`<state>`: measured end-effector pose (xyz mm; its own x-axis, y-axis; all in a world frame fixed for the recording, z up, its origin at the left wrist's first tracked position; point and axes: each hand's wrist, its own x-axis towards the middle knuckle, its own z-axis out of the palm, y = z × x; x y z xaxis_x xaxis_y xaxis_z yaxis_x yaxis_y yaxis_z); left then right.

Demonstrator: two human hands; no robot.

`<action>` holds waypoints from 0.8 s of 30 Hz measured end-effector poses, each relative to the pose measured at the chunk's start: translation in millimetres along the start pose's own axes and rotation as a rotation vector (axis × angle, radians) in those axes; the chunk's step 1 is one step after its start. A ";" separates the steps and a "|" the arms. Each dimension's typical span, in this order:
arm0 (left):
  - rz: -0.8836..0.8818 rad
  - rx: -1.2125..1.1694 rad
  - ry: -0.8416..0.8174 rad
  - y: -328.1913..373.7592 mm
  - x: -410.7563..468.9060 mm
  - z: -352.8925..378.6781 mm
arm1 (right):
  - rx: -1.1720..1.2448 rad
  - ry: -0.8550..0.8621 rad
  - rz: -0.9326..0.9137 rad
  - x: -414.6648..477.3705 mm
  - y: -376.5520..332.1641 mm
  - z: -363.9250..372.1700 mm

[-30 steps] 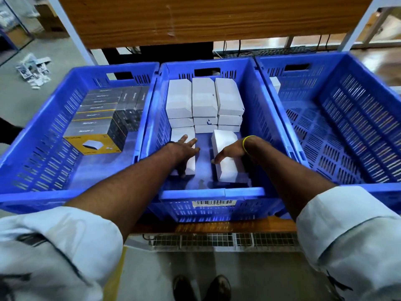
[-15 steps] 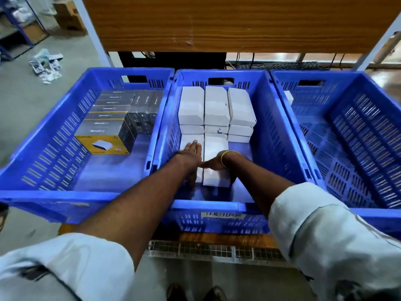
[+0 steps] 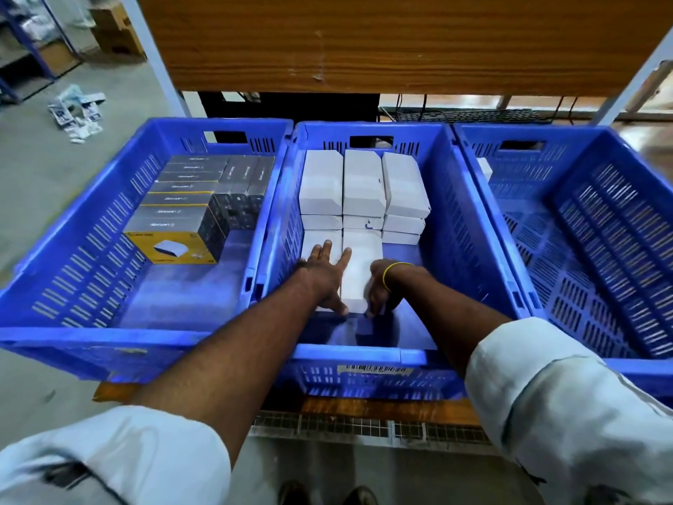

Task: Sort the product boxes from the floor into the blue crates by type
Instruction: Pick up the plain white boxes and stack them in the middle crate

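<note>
**Head view: squaring white boxes in the middle crate**

Head view, looking down on three blue crates in a row. Pressing flat with the left hand [image 3: 324, 275], fingers spread wide, on the near-left white box [image 3: 320, 244]. Cupping the right hand [image 3: 378, 289] against the right side of the neighbouring box [image 3: 360, 271], grip loose, not closed round it; thumb side hidden, so cannot tell how firmly. Nudging both boxes together, just in front of the white stack [image 3: 360, 187] at the far wall of the middle crate [image 3: 459, 227]. Sitting sorted in the left crate [image 3: 73, 249]: dark boxes [image 3: 196, 198]. Lying nearly bare: the right crate [image 3: 601, 249].

Judging the step as tidying a placed pair. Calling next for letting go, turning to the floor pile [image 3: 76, 111], picking another box and matching its type.
</note>
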<state>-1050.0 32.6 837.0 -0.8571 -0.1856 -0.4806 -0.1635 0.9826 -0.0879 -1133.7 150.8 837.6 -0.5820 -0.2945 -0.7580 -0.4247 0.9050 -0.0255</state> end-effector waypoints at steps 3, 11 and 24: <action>-0.004 0.008 0.002 0.6 0.2 0.0 | 0.008 0.055 -0.010 -4.2 -0.9 0.1; 0.009 -0.007 0.001 0.5 -1.3 -0.4 | -0.046 0.104 0.006 -3.2 -2.2 1.5; 0.072 0.072 0.085 -2.1 -5.5 0.5 | -0.083 0.134 -0.032 -11.8 0.0 1.5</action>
<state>-1044.7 31.6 839.4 -0.9041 -0.1110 -0.4126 -0.0669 0.9905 -0.1199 -1125.8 154.8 845.6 -0.6522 -0.3658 -0.6639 -0.4967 0.8679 0.0098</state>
